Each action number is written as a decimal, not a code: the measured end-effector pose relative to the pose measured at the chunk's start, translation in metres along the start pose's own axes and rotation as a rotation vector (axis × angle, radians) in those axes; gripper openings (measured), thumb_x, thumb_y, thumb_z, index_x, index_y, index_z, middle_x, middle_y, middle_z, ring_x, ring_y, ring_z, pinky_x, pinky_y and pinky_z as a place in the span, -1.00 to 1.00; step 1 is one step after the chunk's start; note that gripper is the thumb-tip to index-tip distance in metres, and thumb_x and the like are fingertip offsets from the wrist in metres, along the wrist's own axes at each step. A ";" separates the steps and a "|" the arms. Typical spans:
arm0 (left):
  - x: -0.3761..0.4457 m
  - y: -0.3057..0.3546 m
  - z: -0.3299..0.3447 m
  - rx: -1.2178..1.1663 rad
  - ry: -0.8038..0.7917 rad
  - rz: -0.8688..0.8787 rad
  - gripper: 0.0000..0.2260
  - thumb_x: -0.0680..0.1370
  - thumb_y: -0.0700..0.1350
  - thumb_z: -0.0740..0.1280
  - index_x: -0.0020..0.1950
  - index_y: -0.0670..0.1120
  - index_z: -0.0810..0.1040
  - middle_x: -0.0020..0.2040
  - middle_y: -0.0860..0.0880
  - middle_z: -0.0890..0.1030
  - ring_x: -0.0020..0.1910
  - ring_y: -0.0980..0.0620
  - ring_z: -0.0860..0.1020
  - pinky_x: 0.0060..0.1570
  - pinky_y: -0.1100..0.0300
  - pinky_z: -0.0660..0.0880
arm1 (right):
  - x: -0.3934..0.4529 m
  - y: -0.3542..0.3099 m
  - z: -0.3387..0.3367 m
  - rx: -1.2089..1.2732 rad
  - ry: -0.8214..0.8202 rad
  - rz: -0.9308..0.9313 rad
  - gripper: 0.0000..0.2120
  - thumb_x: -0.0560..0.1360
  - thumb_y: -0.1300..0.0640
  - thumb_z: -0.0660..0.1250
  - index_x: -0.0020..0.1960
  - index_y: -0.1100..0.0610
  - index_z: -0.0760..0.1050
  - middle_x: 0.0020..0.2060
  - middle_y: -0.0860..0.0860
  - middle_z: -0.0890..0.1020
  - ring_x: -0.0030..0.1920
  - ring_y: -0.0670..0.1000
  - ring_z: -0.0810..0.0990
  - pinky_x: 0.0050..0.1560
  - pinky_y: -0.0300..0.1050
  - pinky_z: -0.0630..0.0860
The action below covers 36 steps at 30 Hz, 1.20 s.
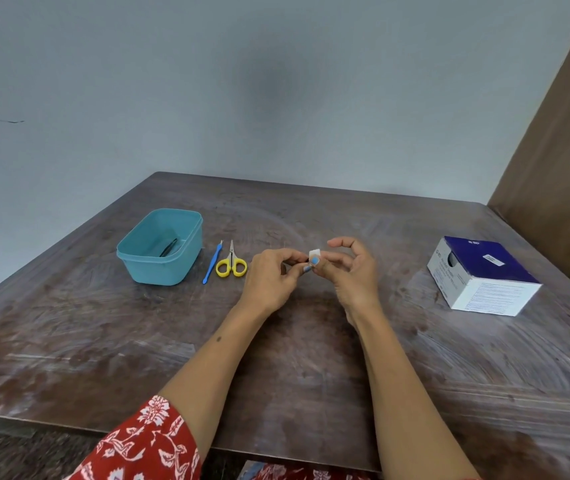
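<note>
Head view: small white piece [314, 252] is pinched btwn left grip [269, 277] & right grip [351, 271], both fingertip-closed on it, mid-air above surface [103, 341], equally near each.

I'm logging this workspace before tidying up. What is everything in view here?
table: 1, dark brown, under everything
tub: 1, teal, open, table's left
dark tool: 1, black, inside the tub
blue-handled tool: 1, blue, right of the tub
scissors: 1, yellow handles, beside the blue-handled tool
box: 1, blue and white, table's right
small white piece: 1, white, between both hands' fingertips
sleeve: 1, red with white print, left arm
left hand: 1, pinches the small white piece
right hand: 1, blue-painted nail, pinches the small white piece
</note>
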<state>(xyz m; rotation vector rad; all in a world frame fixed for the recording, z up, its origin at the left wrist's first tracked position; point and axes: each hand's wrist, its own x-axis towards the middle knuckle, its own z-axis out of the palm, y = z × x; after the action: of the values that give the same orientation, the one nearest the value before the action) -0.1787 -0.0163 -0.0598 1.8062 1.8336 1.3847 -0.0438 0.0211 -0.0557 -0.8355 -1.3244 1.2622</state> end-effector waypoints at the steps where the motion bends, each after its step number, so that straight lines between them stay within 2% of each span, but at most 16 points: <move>1: 0.000 0.000 0.000 -0.005 0.004 0.001 -0.88 0.46 -0.11 0.41 -0.02 -0.04 0.67 -0.27 0.09 0.61 -0.48 0.24 0.41 -0.45 0.46 0.28 | 0.000 0.000 0.000 -0.024 0.000 -0.005 -0.68 0.34 0.32 0.51 -0.06 0.06 0.45 -0.29 0.00 0.71 -0.17 -0.01 0.69 -0.08 -0.15 0.62; 6: -0.001 0.001 0.000 -0.010 -0.007 -0.003 -0.88 0.46 -0.10 0.42 -0.03 -0.06 0.67 -0.28 0.09 0.60 -0.49 0.29 0.43 -0.43 0.46 0.27 | 0.000 -0.001 0.000 0.015 0.048 0.005 -0.72 0.37 0.36 0.47 -0.15 0.08 0.42 -0.32 0.05 0.67 -0.24 0.01 0.67 -0.21 -0.18 0.61; 12: -0.002 0.002 -0.001 -0.047 -0.013 -0.003 -0.88 0.46 -0.11 0.41 -0.04 -0.07 0.67 -0.30 0.11 0.59 -0.42 0.36 0.47 -0.41 0.50 0.31 | -0.002 -0.003 0.001 -0.067 0.030 -0.016 -0.70 0.34 0.31 0.51 -0.09 0.06 0.46 -0.26 0.02 0.70 -0.20 -0.02 0.69 -0.12 -0.19 0.62; 16: -0.001 -0.001 0.002 -0.038 -0.032 -0.027 -0.87 0.45 -0.09 0.42 -0.04 -0.07 0.67 -0.23 0.03 0.66 -0.41 0.24 0.47 -0.32 0.32 0.41 | -0.002 -0.004 0.001 -0.039 0.098 -0.014 -0.73 0.38 0.36 0.46 -0.19 0.10 0.41 -0.34 0.11 0.65 -0.33 -0.03 0.66 -0.29 -0.23 0.59; 19: -0.001 -0.001 0.005 -0.062 -0.010 -0.044 -0.88 0.44 -0.08 0.43 -0.05 -0.05 0.67 -0.29 0.08 0.62 -0.41 0.15 0.48 -0.33 0.23 0.45 | -0.001 -0.003 0.001 -0.043 0.172 -0.036 -0.74 0.40 0.35 0.44 -0.22 0.08 0.41 -0.30 0.19 0.63 -0.34 -0.01 0.63 -0.29 -0.20 0.60; 22: -0.001 0.001 0.004 -0.111 0.045 -0.059 -0.91 0.45 -0.08 0.42 -0.07 -0.03 0.67 -0.33 0.15 0.60 -0.38 0.22 0.51 -0.36 0.34 0.40 | 0.001 0.000 0.001 -0.078 0.295 -0.083 -0.75 0.39 0.31 0.47 -0.25 0.05 0.43 -0.32 0.13 0.63 -0.33 -0.03 0.61 -0.21 -0.14 0.59; 24: -0.001 0.004 0.002 -0.128 0.096 -0.086 -0.89 0.45 -0.08 0.42 -0.06 -0.03 0.67 -0.27 0.10 0.64 -0.37 0.26 0.51 -0.34 0.38 0.41 | 0.002 0.000 0.000 -0.179 0.332 -0.126 -0.73 0.37 0.29 0.48 -0.29 0.02 0.44 -0.32 0.11 0.63 -0.33 -0.07 0.58 -0.21 -0.19 0.52; 27: -0.003 0.005 -0.009 -0.127 0.169 -0.136 -0.88 0.45 -0.06 0.41 -0.05 -0.03 0.67 -0.19 0.02 0.69 -0.46 0.30 0.44 -0.39 0.44 0.34 | 0.001 0.004 0.003 -0.286 0.315 -0.188 -0.75 0.38 0.33 0.45 -0.27 0.05 0.47 -0.25 0.14 0.64 -0.26 -0.04 0.60 -0.13 -0.11 0.50; 29: -0.004 0.007 -0.022 -0.094 0.228 -0.139 -0.87 0.45 -0.04 0.40 -0.05 -0.01 0.67 -0.17 0.06 0.69 -0.41 0.29 0.49 -0.40 0.50 0.31 | -0.001 0.004 0.001 -0.339 0.287 -0.213 -0.84 0.41 0.35 0.42 -0.18 0.13 0.51 -0.21 0.14 0.66 -0.19 0.02 0.62 -0.07 -0.04 0.51; 33: 0.009 0.006 -0.084 0.080 0.408 -0.155 -0.85 0.46 -0.01 0.37 -0.06 -0.02 0.67 -0.16 0.07 0.69 -0.30 0.24 0.52 -0.20 0.28 0.43 | 0.000 0.008 -0.001 -0.446 0.271 -0.270 -0.84 0.45 0.32 0.38 -0.15 0.07 0.52 -0.24 0.02 0.64 -0.18 0.00 0.61 -0.14 -0.23 0.48; 36: 0.021 -0.005 -0.134 0.296 0.427 -0.298 -0.84 0.48 -0.06 0.33 -0.11 -0.10 0.67 -0.17 -0.04 0.69 -0.16 0.03 0.61 -0.17 0.14 0.50 | 0.002 0.011 0.005 -0.422 0.220 -0.245 -0.81 0.48 0.32 0.34 -0.14 0.03 0.50 -0.24 0.04 0.64 -0.18 0.01 0.61 -0.17 -0.32 0.46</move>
<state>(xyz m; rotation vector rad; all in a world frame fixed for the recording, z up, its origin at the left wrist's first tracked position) -0.2828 -0.0579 0.0171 1.3365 2.5190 1.5296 -0.0513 0.0241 -0.0646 -1.0340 -1.4823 0.6860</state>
